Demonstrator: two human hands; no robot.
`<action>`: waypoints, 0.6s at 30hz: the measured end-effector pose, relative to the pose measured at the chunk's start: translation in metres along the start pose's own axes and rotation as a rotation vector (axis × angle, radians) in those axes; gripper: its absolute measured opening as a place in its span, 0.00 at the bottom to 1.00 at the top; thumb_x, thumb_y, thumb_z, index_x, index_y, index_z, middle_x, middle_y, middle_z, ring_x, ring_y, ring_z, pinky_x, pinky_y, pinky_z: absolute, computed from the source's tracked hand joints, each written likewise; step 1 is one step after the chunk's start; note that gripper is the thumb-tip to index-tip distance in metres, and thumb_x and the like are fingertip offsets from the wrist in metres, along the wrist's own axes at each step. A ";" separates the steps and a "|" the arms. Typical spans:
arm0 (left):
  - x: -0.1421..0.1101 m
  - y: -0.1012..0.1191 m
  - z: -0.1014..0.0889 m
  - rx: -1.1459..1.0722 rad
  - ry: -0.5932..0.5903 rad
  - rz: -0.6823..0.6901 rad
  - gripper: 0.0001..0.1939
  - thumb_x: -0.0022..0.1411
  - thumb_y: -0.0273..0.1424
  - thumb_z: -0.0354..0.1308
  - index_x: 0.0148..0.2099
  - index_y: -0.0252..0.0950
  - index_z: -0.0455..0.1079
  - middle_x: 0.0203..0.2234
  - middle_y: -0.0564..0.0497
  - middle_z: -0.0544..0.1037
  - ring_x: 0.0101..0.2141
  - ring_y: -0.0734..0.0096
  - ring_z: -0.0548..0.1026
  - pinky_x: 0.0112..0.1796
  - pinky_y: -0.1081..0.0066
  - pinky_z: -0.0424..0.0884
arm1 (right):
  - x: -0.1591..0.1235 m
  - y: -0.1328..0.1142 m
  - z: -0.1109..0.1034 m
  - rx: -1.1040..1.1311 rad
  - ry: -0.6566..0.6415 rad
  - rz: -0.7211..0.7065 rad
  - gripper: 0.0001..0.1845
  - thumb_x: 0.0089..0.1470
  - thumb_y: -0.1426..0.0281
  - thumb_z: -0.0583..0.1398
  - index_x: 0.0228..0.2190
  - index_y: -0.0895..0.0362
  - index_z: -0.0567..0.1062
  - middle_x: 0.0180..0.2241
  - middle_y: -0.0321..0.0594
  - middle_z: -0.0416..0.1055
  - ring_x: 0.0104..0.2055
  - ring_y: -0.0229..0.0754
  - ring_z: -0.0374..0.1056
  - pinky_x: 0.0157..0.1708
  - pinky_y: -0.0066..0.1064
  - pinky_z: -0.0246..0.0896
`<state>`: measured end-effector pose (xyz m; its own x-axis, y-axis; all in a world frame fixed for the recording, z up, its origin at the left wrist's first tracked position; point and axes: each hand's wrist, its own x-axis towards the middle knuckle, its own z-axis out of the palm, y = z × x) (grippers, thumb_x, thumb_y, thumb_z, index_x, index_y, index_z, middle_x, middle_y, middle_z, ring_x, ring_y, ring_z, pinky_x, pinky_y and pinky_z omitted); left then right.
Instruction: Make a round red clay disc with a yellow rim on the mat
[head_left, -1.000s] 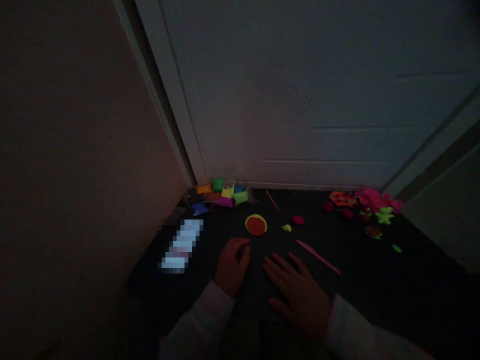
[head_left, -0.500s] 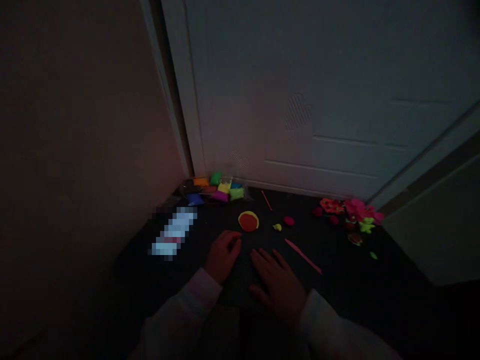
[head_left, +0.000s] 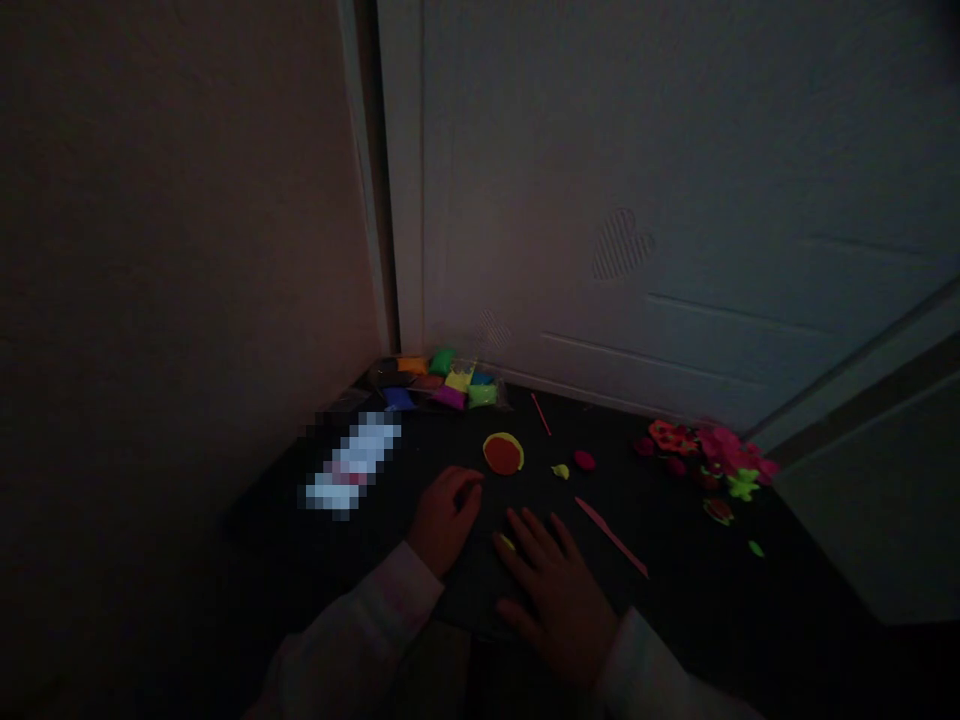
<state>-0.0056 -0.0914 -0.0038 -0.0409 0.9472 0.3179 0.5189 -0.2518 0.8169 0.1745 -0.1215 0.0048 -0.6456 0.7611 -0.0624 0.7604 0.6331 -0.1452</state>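
My right hand [head_left: 555,585] lies flat on the dark table with its fingers spread. A small bit of yellow clay [head_left: 508,544] shows at its fingers, the rest hidden beneath the hand. To its left, my left hand [head_left: 444,520] rests on its side with fingers curled in and thumb near them; nothing shows in it. Just beyond the hands lies a flat orange-red clay disc [head_left: 503,456] with a yellow rim. Right of the disc are a small yellow clay lump [head_left: 560,471] and a magenta clay ball [head_left: 585,460]. A pink plastic modelling knife [head_left: 611,535] lies beside my right hand.
Several bags of coloured clay [head_left: 450,383] lie at the back left by the wall. A thin pink stick [head_left: 541,414] is behind the disc. At left glows a blurred phone-like screen [head_left: 354,462]. Pink and red flower shapes [head_left: 720,450] crowd the right edge. A white door [head_left: 600,150] stands behind.
The view has tilted and shifted slightly. My right hand's fingers have spread wider, and yellow clay now shows at them. My left hand has barely moved.
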 end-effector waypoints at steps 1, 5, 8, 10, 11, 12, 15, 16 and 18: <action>0.000 0.000 0.000 -0.001 -0.001 -0.003 0.10 0.56 0.29 0.48 0.38 0.35 0.68 0.31 0.50 0.71 0.31 0.73 0.71 0.33 0.72 0.67 | 0.000 0.001 0.000 0.001 -0.010 -0.032 0.30 0.53 0.52 0.44 0.56 0.48 0.48 0.59 0.39 0.42 0.60 0.48 0.40 0.55 0.50 0.37; -0.002 0.001 0.001 0.001 0.012 -0.009 0.09 0.56 0.28 0.48 0.37 0.35 0.68 0.31 0.49 0.72 0.32 0.72 0.71 0.34 0.71 0.67 | 0.003 0.007 0.000 -0.064 0.048 0.101 0.30 0.54 0.53 0.42 0.55 0.52 0.53 0.59 0.45 0.45 0.60 0.51 0.40 0.54 0.53 0.38; -0.002 0.002 0.000 0.005 0.007 -0.024 0.09 0.56 0.27 0.48 0.37 0.35 0.69 0.32 0.49 0.72 0.33 0.72 0.71 0.35 0.71 0.68 | 0.002 0.010 0.001 -0.063 0.048 0.002 0.30 0.53 0.54 0.45 0.55 0.50 0.51 0.59 0.43 0.44 0.60 0.51 0.41 0.54 0.53 0.38; 0.002 0.003 -0.002 0.033 -0.020 -0.071 0.09 0.56 0.27 0.48 0.37 0.35 0.69 0.32 0.49 0.73 0.33 0.73 0.72 0.34 0.73 0.68 | 0.000 0.010 0.003 -0.036 0.033 -0.079 0.29 0.53 0.54 0.45 0.55 0.47 0.49 0.59 0.42 0.44 0.60 0.50 0.41 0.53 0.54 0.40; 0.007 0.003 -0.003 0.059 -0.036 -0.100 0.09 0.56 0.27 0.48 0.37 0.35 0.69 0.32 0.49 0.73 0.32 0.73 0.72 0.33 0.73 0.68 | 0.000 0.010 0.003 -0.024 0.035 -0.081 0.29 0.53 0.54 0.46 0.55 0.47 0.49 0.59 0.43 0.45 0.60 0.50 0.42 0.53 0.54 0.40; 0.014 0.003 -0.004 0.099 -0.048 -0.127 0.09 0.56 0.28 0.49 0.37 0.34 0.69 0.32 0.50 0.74 0.32 0.73 0.72 0.33 0.74 0.69 | 0.000 0.011 0.003 -0.014 0.045 -0.068 0.29 0.53 0.54 0.46 0.55 0.47 0.50 0.59 0.44 0.46 0.59 0.50 0.42 0.53 0.54 0.41; 0.045 0.000 -0.005 0.154 -0.101 -0.118 0.11 0.55 0.28 0.50 0.41 0.33 0.68 0.33 0.49 0.74 0.32 0.73 0.71 0.34 0.73 0.68 | 0.002 0.014 0.003 0.017 0.089 -0.026 0.27 0.54 0.57 0.47 0.55 0.49 0.53 0.58 0.45 0.48 0.59 0.50 0.42 0.53 0.54 0.40; 0.057 -0.002 -0.003 0.176 -0.129 -0.103 0.12 0.53 0.29 0.52 0.42 0.33 0.68 0.34 0.49 0.73 0.33 0.71 0.71 0.35 0.72 0.67 | 0.003 0.015 0.002 0.033 0.102 -0.029 0.26 0.54 0.57 0.47 0.54 0.49 0.55 0.57 0.45 0.50 0.59 0.50 0.43 0.53 0.53 0.40; 0.078 -0.006 0.005 0.221 -0.188 -0.067 0.15 0.52 0.32 0.54 0.42 0.33 0.68 0.34 0.47 0.73 0.34 0.68 0.70 0.37 0.69 0.66 | 0.006 0.018 0.002 0.077 0.128 -0.048 0.24 0.54 0.59 0.49 0.52 0.49 0.58 0.56 0.44 0.53 0.58 0.49 0.45 0.53 0.52 0.41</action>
<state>-0.0078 -0.0146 0.0139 0.0672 0.9856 0.1554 0.6946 -0.1581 0.7018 0.1840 -0.1059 0.0001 -0.6631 0.7450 0.0721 0.7179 0.6603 -0.2205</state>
